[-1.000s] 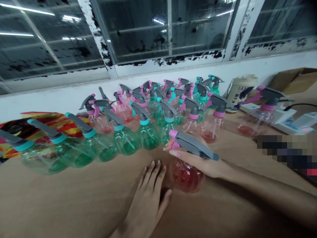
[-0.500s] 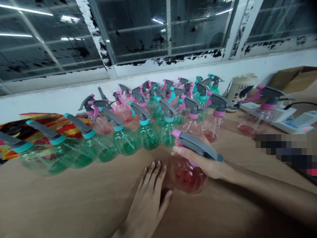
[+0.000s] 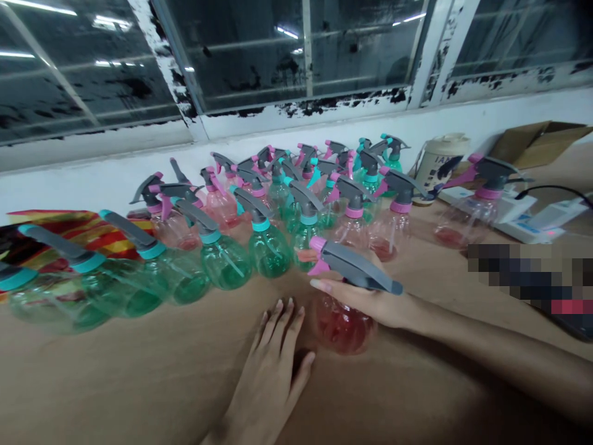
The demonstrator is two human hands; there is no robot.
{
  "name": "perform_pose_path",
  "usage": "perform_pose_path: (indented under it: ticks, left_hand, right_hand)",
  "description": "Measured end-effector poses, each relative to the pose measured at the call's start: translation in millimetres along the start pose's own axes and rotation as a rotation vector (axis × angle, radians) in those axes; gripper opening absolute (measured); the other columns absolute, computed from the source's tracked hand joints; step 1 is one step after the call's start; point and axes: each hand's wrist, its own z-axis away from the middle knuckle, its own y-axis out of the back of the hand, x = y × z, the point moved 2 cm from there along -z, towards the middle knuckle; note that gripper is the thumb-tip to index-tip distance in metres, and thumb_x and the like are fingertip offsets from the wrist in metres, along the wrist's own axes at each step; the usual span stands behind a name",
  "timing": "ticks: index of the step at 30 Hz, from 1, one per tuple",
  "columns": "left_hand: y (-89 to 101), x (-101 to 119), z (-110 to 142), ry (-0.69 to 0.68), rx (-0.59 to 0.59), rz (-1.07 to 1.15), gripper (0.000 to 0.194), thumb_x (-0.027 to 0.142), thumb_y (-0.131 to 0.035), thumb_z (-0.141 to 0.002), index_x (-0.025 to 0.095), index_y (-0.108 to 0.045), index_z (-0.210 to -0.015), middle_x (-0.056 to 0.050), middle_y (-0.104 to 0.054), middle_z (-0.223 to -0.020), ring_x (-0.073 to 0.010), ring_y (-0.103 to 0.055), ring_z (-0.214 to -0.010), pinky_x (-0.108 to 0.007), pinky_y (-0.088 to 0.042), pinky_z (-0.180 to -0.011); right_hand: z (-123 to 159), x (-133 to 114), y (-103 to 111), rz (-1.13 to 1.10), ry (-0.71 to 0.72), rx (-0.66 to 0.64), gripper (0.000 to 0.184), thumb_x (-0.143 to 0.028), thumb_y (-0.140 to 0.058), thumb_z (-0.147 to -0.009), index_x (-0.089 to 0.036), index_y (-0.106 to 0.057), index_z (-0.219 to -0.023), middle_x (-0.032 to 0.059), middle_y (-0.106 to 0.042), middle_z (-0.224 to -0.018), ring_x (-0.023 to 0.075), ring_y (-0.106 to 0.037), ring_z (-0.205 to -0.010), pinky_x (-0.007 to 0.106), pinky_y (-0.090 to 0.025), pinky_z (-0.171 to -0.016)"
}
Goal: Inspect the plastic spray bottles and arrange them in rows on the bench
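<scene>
My right hand point(image 3: 370, 296) is closed around the neck of a pink spray bottle point(image 3: 345, 327), just below its grey and pink trigger head. The clear round body stands upright with reddish shading at its lower part. My left hand point(image 3: 271, 368) lies flat on the wooden table point(image 3: 139, 377), fingers stretched out, a little left of that bottle and apart from it. Just beyond my hands is a green spray bottle point(image 3: 270, 250) with a turquoise collar, part of a front row that runs to the left. Behind it, several pink and green spray bottles are crowded together.
A single pink spray bottle point(image 3: 466, 216) stands at the right. Near it are a cream tumbler point(image 3: 442, 164), a white power strip point(image 3: 528, 219) with a cable, and an open cardboard box point(image 3: 540, 142). A red and yellow printed bag point(image 3: 83, 232) lies behind the left bottles.
The whole view has shifted, so things appear slightly further left. My right hand still grips the pink spray bottle, its fingers slightly changed around the neck. My left hand stays flat.
</scene>
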Motion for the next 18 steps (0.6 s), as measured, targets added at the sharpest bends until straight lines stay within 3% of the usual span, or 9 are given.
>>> perform_pose_path:
  ticks: [4,8,12,18]
  left_hand:
    - [-1.3,-0.3,-0.3,-0.003,-0.011,0.009,0.053,0.035,-0.040,-0.096,0.011,-0.029,-0.142,-0.013,-0.039,-0.145,-0.0269,-0.033,-0.134,-0.046,-0.033,-0.107]
    - [-2.3,-0.2,-0.4,-0.007,-0.015,-0.002,0.054,0.036,-0.040,-0.096,0.011,-0.028,-0.143,-0.013,-0.039,-0.145,-0.0275,-0.033,-0.134,-0.047,-0.033,-0.106]
    - [-1.8,-0.3,-0.1,0.000,-0.019,0.005,0.054,0.036,-0.040,-0.096,0.011,-0.029,-0.142,-0.013,-0.039,-0.145,-0.0276,-0.033,-0.134,-0.047,-0.033,-0.106]
    - [-1.9,-0.1,0.5,0.004,-0.005,0.023,0.053,0.035,-0.040,-0.096,0.010,-0.030,-0.142,-0.014,-0.038,-0.145,-0.0276,-0.033,-0.134,-0.046,-0.033,-0.106]
  right_hand:
    - [-0.9,-3.4,-0.5,0.005,0.006,-0.002,0.027,-0.036,-0.064,-0.079,-0.021,-0.065,-0.101,-0.0039,-0.058,-0.067,0.0076,-0.038,-0.043,0.024,-0.033,-0.040]
    - [-1.4,-7.3,-0.6,-0.080,-0.030,-0.059,0.036,-0.033,-0.064,-0.080,-0.025,-0.060,-0.115,-0.0012,-0.066,-0.079,0.0098,-0.051,-0.050,0.023,-0.042,-0.045]
    - [-3.0,-9.9,0.8,-0.110,-0.009,-0.039,0.022,-0.033,-0.065,-0.078,-0.024,-0.063,-0.098,0.0019,-0.066,-0.090,0.0147,-0.061,-0.067,0.027,-0.050,-0.054]
    - [-2.3,-5.6,-1.7,-0.049,0.003,-0.061,0.013,-0.034,-0.062,-0.081,-0.023,-0.058,-0.076,-0.0033,-0.057,-0.067,0.0100,-0.046,-0.050,0.025,-0.041,-0.048]
